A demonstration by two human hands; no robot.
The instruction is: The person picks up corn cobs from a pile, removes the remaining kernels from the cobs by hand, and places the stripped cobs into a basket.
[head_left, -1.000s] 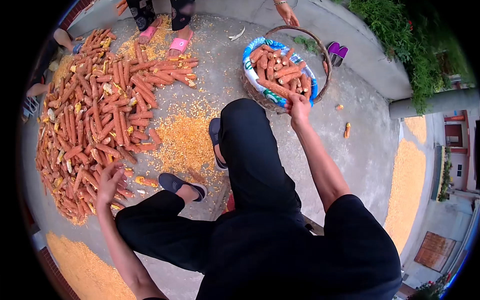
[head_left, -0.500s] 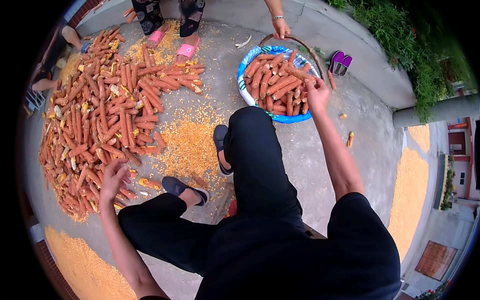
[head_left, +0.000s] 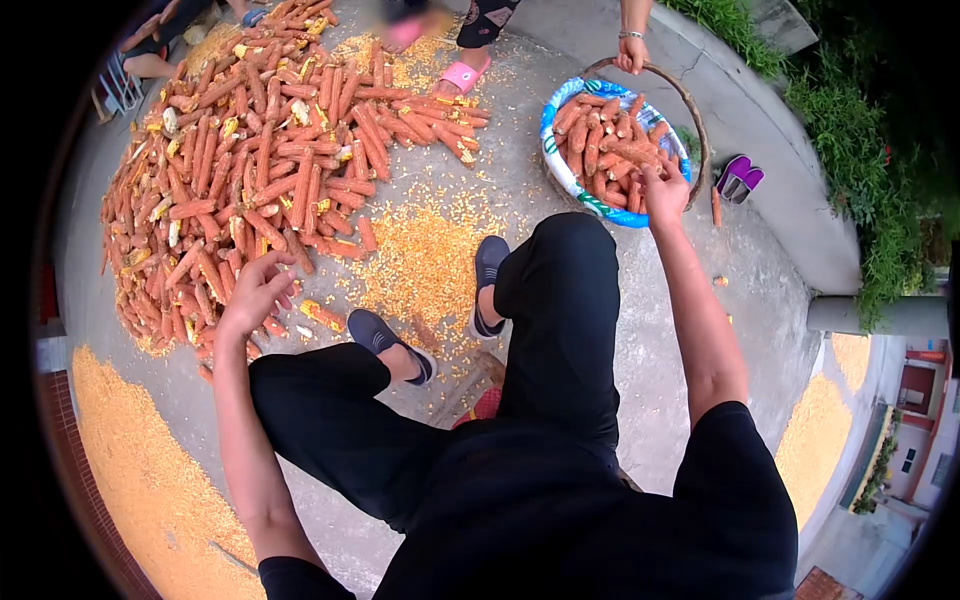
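My right hand (head_left: 665, 192) is at the near right rim of a basket (head_left: 549, 131) lined with blue and white plastic sheet. Its fingers are closed on the end of a shelled corn cob (head_left: 635, 152), which lies over the several reddish cobs (head_left: 592, 150) inside. Another person's hand (head_left: 632, 54), with a bracelet, grips the basket's arched handle (head_left: 698, 112). On the other side, my left hand (head_left: 258, 290) hovers by the near edge of a big cob pile (head_left: 235, 170). Its fingers are apart and loosely bent, with nothing in them.
Loose corn kernels (head_left: 425, 255) lie on the concrete before my shoes (head_left: 378, 332). A partly shelled cob (head_left: 322, 315) is near my left hand. Another person's pink slipper (head_left: 465, 76) stands beyond the pile. Purple shoes (head_left: 738, 180) sit right of the basket. Spread corn (head_left: 150, 480) covers ground at left.
The view has shifted, so the pile and basket appear higher and farther right. My right hand has lowered its cob closer to the basket's contents. A pink-slippered foot is now blurred by motion.
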